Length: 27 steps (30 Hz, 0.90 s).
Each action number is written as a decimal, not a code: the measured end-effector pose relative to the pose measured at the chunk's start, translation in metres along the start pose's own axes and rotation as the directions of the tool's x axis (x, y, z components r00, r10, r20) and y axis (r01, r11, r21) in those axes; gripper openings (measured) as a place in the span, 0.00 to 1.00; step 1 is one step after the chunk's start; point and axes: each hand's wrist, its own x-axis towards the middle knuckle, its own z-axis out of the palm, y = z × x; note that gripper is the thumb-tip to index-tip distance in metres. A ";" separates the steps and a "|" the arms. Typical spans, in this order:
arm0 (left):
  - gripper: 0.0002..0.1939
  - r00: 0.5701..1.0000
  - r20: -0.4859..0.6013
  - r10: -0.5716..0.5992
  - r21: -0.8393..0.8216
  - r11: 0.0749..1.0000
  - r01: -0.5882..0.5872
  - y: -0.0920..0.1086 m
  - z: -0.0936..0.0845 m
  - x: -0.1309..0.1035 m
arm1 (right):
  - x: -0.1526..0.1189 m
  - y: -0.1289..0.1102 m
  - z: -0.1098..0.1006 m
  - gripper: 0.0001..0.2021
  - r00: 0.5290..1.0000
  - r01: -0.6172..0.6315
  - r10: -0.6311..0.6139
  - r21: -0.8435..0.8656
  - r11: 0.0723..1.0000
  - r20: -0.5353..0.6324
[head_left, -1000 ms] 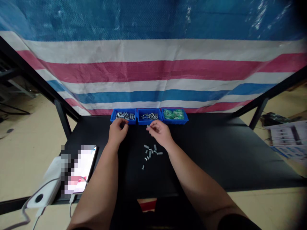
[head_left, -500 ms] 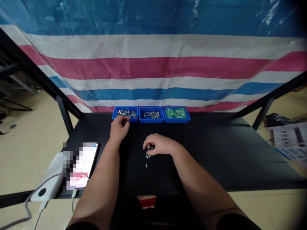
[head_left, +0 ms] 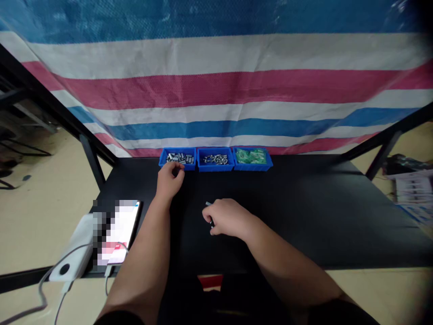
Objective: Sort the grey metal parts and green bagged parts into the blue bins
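My right hand (head_left: 226,217) is low over the middle of the black table, its fingers curled in around small silver screws (head_left: 211,223). One shiny metal end (head_left: 208,204) pokes out beyond the index finger; the palm hides the others. At the front edge of the left blue bin (head_left: 162,162), which contains short metal cylinders (head_left: 181,158), is my left hand (head_left: 170,180). Its thumb and index finger curve together into a ring, and whatever may lie between the tips is hidden.
Small metal fasteners (head_left: 216,159) fill the middle blue bin (head_left: 216,168); the right bin (head_left: 253,167) has green-wrapped pieces (head_left: 252,156). A lit phone (head_left: 123,230) and white power bank (head_left: 72,246) with cables lie at left. A striped sheet (head_left: 216,90) hangs behind the table (head_left: 304,203).
My right hand has come down toward me and closed over the screws, which lay loose on the table before. My left hand has stayed by the left bin. The view has shifted slightly.
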 end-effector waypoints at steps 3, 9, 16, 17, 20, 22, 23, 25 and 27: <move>0.07 1.000 0.003 -0.013 0.003 1.000 0.013 0.000 0.001 0.000 | 0.003 -0.002 0.001 0.08 0.998 -0.008 0.008 -0.009 1.000 -0.065; 0.07 1.000 0.017 -0.016 0.014 1.000 0.015 -0.003 0.002 0.000 | 0.017 0.009 0.003 0.07 0.962 -0.106 0.141 0.154 0.982 -0.235; 0.07 1.000 0.004 -0.026 0.002 1.000 0.026 -0.003 0.002 -0.001 | 0.034 0.034 0.009 0.08 0.874 -0.046 0.166 0.263 0.964 -0.457; 0.07 1.000 0.002 -0.027 0.000 1.000 0.027 -0.003 0.002 -0.001 | 0.033 0.037 0.007 0.08 0.861 -0.029 0.155 0.257 0.966 -0.484; 0.07 1.000 -0.002 -0.020 -0.007 1.000 0.020 -0.003 0.002 0.000 | 0.026 0.044 0.000 0.30 0.827 0.043 0.062 0.173 0.984 -0.559; 0.07 1.000 -0.003 -0.013 -0.011 1.000 0.013 -0.003 0.002 0.000 | 0.024 0.045 0.001 0.49 0.854 0.131 -0.058 0.106 0.986 -0.517; 0.07 1.000 -0.001 -0.010 -0.012 1.000 0.010 -0.003 0.002 0.000 | 0.024 0.045 0.004 0.56 0.880 0.176 -0.116 0.089 0.980 -0.461; 0.07 1.000 0.004 -0.011 -0.010 1.000 0.011 -0.004 0.002 0.000 | 0.027 0.045 0.014 0.63 0.922 0.224 -0.185 0.079 0.971 -0.339; 0.07 1.000 0.011 -0.021 -0.004 1.000 0.021 -0.004 0.002 0.000 | 0.033 0.045 0.024 0.64 0.941 0.224 -0.194 0.082 0.971 -0.279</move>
